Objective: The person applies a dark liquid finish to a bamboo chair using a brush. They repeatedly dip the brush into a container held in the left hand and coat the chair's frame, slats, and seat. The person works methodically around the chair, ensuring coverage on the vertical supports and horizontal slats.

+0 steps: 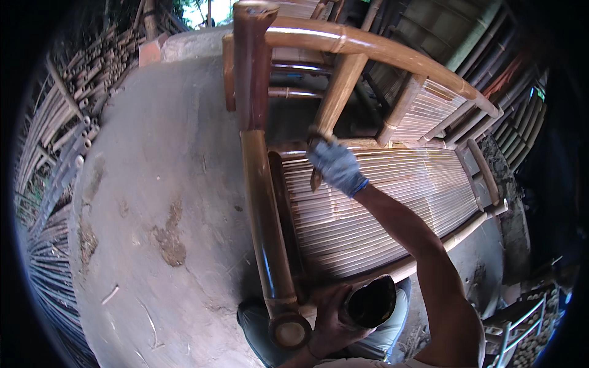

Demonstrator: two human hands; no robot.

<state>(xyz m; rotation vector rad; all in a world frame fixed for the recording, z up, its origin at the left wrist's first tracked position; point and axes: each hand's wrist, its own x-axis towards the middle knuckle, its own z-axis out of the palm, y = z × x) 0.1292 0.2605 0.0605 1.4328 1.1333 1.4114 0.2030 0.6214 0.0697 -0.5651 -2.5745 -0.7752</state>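
My right hand (pixel 336 167), in a grey knitted glove with a blue cuff, is closed around a brush (pixel 316 180). The brush's handle points down below the fist, and its head meets the lower end of a slanted bamboo slat (pixel 341 92) in a bamboo bench (pixel 257 190). Bare and low in the view, my left hand (pixel 331 324) grips a dark cup-like container (pixel 371 302) by its side. The container's mouth faces up and its inside looks black; the contents cannot be made out. Beside this hand is the round cut end of a bench pole (pixel 289 332).
The bench's slatted seat (pixel 374 208) spreads under my right forearm, with a curved top rail (pixel 368 46) beyond. Cut bamboo poles (pixel 73 138) are piled at the left of the grey floor (pixel 153 184). A metal-framed rack (pixel 521 331) stands at the lower right.
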